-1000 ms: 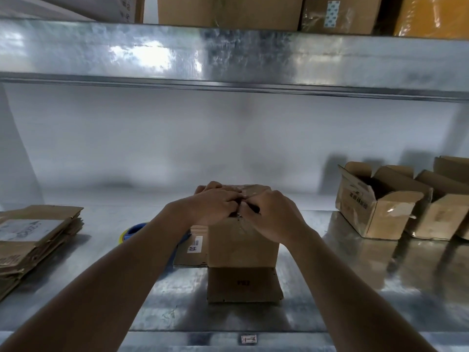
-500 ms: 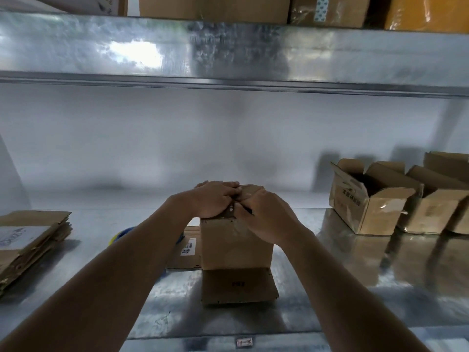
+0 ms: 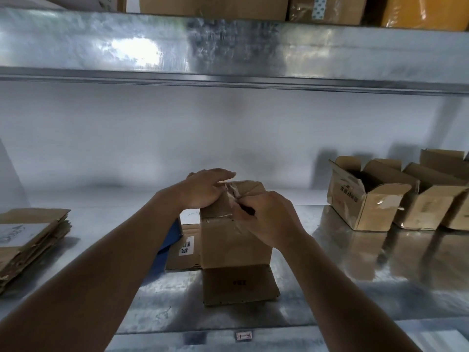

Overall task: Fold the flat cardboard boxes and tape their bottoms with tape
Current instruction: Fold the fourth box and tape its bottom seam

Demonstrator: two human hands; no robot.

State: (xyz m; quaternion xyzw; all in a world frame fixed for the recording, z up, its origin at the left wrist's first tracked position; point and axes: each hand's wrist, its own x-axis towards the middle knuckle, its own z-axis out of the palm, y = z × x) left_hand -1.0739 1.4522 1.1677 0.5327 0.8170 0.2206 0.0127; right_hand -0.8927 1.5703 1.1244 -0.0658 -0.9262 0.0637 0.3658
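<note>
Pressing flat, my left hand (image 3: pixel 203 190) lies with fingers straight on the upturned bottom of the box (image 3: pixel 234 240), directly beneath them. Rightward, my right hand (image 3: pixel 269 219) pinches the tape strip (image 3: pixel 232 196) at the near edge, fingers curled.

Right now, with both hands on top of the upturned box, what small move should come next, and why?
Probably press the tape end down over the box's near top edge. The left hand lies flat on the upturned cardboard box, holding its flaps shut, while the right hand pinches something at that edge, apparently the glossy tape running across the top. The tape looks wrinkled, so smoothing should follow.
</note>
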